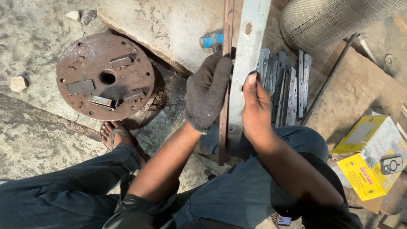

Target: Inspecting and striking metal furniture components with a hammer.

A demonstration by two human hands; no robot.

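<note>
My left hand [207, 91], in a dark knit glove, grips a narrow rusty flat bar [227, 25] that stands on edge and runs away from me. My bare right hand [255, 108] holds a wider grey metal strip [251, 38] with a hole near its far end, pressed against the rusty bar's right side. Both pieces rest over my knees. A blue-headed hammer [211, 40] lies just beyond my left hand on a stone slab [169, 25].
A rusty round steel disc [76, 59] with small welded plates lies on the ground at left, by my sandalled foot [116, 135]. Several grey drilled strips [292, 85] are stacked at right, with a thin rod [330, 74], yellow boxes [364, 174] and a mesh roll [335, 17].
</note>
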